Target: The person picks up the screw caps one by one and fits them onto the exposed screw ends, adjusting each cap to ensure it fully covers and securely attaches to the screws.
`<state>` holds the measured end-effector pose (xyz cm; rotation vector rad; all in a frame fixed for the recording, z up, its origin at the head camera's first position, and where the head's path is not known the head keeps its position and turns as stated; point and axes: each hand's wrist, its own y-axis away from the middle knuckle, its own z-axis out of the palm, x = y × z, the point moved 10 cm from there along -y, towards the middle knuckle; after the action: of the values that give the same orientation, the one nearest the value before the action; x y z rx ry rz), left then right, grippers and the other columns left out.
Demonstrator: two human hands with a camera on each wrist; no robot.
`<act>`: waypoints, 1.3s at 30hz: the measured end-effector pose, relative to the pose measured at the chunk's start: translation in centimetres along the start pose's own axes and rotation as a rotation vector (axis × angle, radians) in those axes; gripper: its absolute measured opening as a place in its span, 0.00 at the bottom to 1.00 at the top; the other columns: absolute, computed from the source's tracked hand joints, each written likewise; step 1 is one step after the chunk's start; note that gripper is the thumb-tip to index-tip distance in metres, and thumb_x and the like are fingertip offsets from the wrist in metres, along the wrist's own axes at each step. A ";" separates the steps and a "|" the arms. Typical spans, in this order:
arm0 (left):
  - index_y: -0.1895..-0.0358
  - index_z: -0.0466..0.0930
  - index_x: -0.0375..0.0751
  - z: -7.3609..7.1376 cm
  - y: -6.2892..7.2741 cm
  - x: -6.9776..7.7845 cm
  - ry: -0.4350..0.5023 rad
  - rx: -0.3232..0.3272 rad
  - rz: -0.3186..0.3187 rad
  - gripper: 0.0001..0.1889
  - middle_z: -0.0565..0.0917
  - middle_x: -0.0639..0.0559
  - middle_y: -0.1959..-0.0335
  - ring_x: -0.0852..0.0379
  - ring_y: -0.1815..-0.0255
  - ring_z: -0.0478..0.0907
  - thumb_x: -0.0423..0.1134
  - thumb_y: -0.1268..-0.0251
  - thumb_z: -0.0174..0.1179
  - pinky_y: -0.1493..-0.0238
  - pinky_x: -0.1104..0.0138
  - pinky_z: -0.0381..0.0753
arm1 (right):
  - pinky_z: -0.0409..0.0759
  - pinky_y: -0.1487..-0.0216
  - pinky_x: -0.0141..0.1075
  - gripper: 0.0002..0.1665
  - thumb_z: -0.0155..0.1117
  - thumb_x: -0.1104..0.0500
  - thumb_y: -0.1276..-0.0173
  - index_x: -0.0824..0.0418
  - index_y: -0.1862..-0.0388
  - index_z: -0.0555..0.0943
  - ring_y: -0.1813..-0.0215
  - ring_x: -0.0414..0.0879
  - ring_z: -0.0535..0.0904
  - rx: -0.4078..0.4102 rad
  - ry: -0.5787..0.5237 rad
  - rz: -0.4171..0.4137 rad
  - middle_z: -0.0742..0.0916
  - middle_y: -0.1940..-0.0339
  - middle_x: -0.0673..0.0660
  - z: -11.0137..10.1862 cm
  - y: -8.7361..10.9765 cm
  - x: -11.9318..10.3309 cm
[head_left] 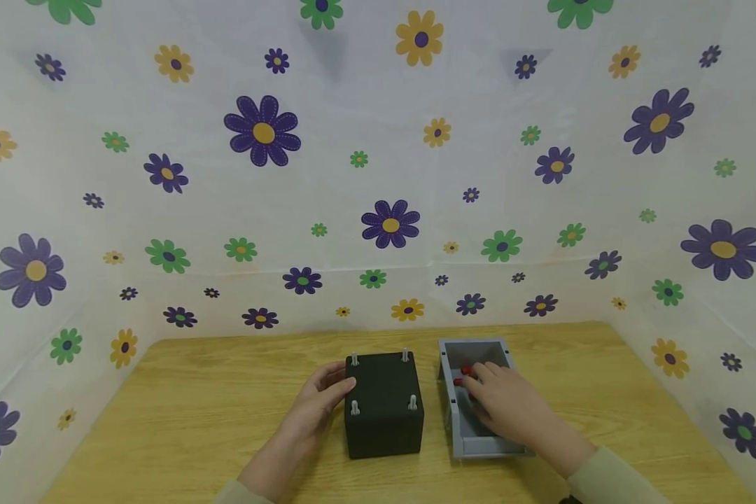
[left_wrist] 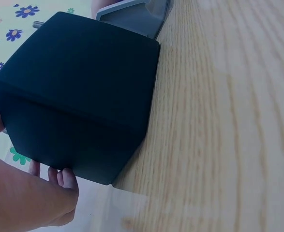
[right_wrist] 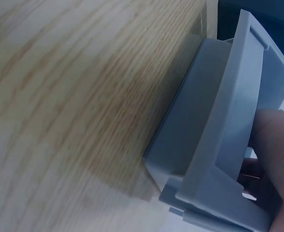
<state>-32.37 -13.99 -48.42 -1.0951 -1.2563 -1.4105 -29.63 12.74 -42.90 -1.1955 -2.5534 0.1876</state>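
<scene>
A black box [head_left: 386, 392] stands on the wooden table, with several threaded bolts [head_left: 412, 402] upright at its top corners. My left hand [head_left: 318, 399] holds the box's left side, the thumb at the top edge and the fingers along the side. In the left wrist view, those fingers [left_wrist: 69, 180] touch the box. To the right is a grey open bin [head_left: 484, 446]. My right hand [head_left: 504, 399] reaches into it, fingertips down beside small red pieces [head_left: 466, 369]. Whether the fingers pinch a piece is hidden; in the right wrist view, the bin wall [right_wrist: 229, 130] covers part of the hand.
The box and bin stand side by side with a narrow gap between them. Wooden table [head_left: 227, 406] surrounds both. A white flower-patterned sheet [head_left: 327, 196] rises behind the table and along both sides. A small dark object shows at the bottom edge, by the right sleeve [head_left: 611, 479].
</scene>
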 end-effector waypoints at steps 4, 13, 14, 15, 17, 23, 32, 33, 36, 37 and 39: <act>0.24 0.67 0.30 0.1 0.0 0.0 0.000 -0.009 0.004 0.31 0.71 0.33 0.26 0.48 0.31 0.75 0.36 0.25 0.62 0.18 0.47 0.67 | 0.87 0.56 0.41 0.20 0.82 0.54 0.38 0.58 0.49 0.87 0.57 0.47 0.82 0.017 0.002 -0.016 0.86 0.59 0.53 0.2 -0.1 -0.2; 0.24 0.67 0.31 0.0 -0.1 -0.2 0.022 0.006 -0.021 0.31 0.71 0.34 0.27 0.48 0.31 0.74 0.35 0.26 0.63 0.17 0.48 0.66 | 0.87 0.56 0.43 0.16 0.79 0.56 0.35 0.59 0.52 0.87 0.58 0.48 0.84 0.011 -0.015 -0.007 0.87 0.61 0.54 0.4 -0.2 -0.1; 0.24 0.67 0.31 0.1 0.0 -0.2 0.023 0.006 -0.022 0.31 0.71 0.34 0.27 0.47 0.30 0.74 0.35 0.26 0.63 0.17 0.48 0.66 | 0.87 0.55 0.43 0.15 0.79 0.56 0.35 0.59 0.53 0.87 0.58 0.48 0.84 0.006 -0.018 -0.004 0.88 0.60 0.54 0.3 -0.2 -0.1; 0.24 0.66 0.31 0.1 0.0 -0.2 0.021 0.005 -0.023 0.31 0.70 0.34 0.27 0.47 0.30 0.74 0.35 0.26 0.63 0.17 0.48 0.66 | 0.87 0.55 0.43 0.14 0.79 0.56 0.35 0.59 0.53 0.87 0.58 0.48 0.84 -0.003 -0.020 0.000 0.88 0.60 0.54 0.4 -0.2 -0.1; 0.24 0.66 0.30 0.1 -0.1 -0.2 0.021 0.003 -0.020 0.31 0.70 0.34 0.26 0.45 0.28 0.73 0.36 0.26 0.63 0.17 0.47 0.65 | 0.87 0.55 0.43 0.14 0.79 0.55 0.35 0.58 0.53 0.87 0.58 0.48 0.85 -0.023 -0.024 0.008 0.88 0.60 0.54 0.5 -0.2 -0.1; 0.23 0.66 0.30 0.1 -0.1 -0.1 0.020 0.001 -0.015 0.31 0.69 0.34 0.25 0.44 0.26 0.71 0.36 0.25 0.62 0.17 0.48 0.65 | 0.86 0.56 0.42 0.15 0.80 0.54 0.36 0.57 0.53 0.87 0.57 0.48 0.86 -0.086 -0.034 0.028 0.89 0.60 0.53 1.1 -0.2 0.1; 0.24 0.66 0.30 0.1 0.1 0.0 0.021 -0.005 -0.013 0.31 0.70 0.34 0.26 0.44 0.27 0.71 0.36 0.25 0.62 0.16 0.48 0.65 | 0.78 0.66 0.38 0.10 0.81 0.55 0.38 0.53 0.68 0.85 0.66 0.43 0.82 -0.082 -0.025 0.004 0.85 0.70 0.48 1.1 -0.2 -0.1; 0.24 0.66 0.30 0.1 0.1 -0.1 0.023 -0.004 -0.013 0.31 0.70 0.34 0.26 0.44 0.27 0.71 0.36 0.25 0.62 0.16 0.48 0.65 | 0.77 0.67 0.37 0.11 0.81 0.55 0.38 0.52 0.70 0.84 0.67 0.43 0.80 -0.078 -0.025 -0.001 0.84 0.72 0.48 1.1 -0.2 -0.1; 0.24 0.67 0.31 0.1 0.2 0.0 0.025 -0.007 -0.014 0.30 0.70 0.34 0.27 0.45 0.28 0.72 0.35 0.25 0.62 0.17 0.48 0.65 | 0.75 0.68 0.36 0.11 0.81 0.55 0.38 0.52 0.71 0.84 0.70 0.41 0.77 -0.078 -0.020 -0.010 0.83 0.73 0.47 1.1 -0.2 -0.2; 0.24 0.67 0.31 0.1 0.1 0.0 0.026 -0.010 -0.014 0.30 0.70 0.34 0.26 0.44 0.27 0.71 0.35 0.25 0.62 0.16 0.48 0.65 | 0.74 0.68 0.36 0.11 0.81 0.55 0.38 0.52 0.71 0.85 0.70 0.41 0.76 -0.081 -0.017 -0.013 0.83 0.73 0.47 1.2 -0.2 -0.2; 0.24 0.66 0.30 0.2 0.1 0.0 0.026 -0.016 -0.014 0.30 0.69 0.34 0.26 0.44 0.27 0.71 0.35 0.25 0.62 0.16 0.47 0.64 | 0.73 0.69 0.36 0.11 0.82 0.55 0.38 0.52 0.72 0.85 0.71 0.41 0.75 -0.084 -0.010 -0.019 0.82 0.74 0.47 1.2 -0.2 -0.3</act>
<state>-32.24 -13.83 -48.43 -1.0772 -1.2378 -1.4438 -30.03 12.42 -44.01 -1.2028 -2.6037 0.0835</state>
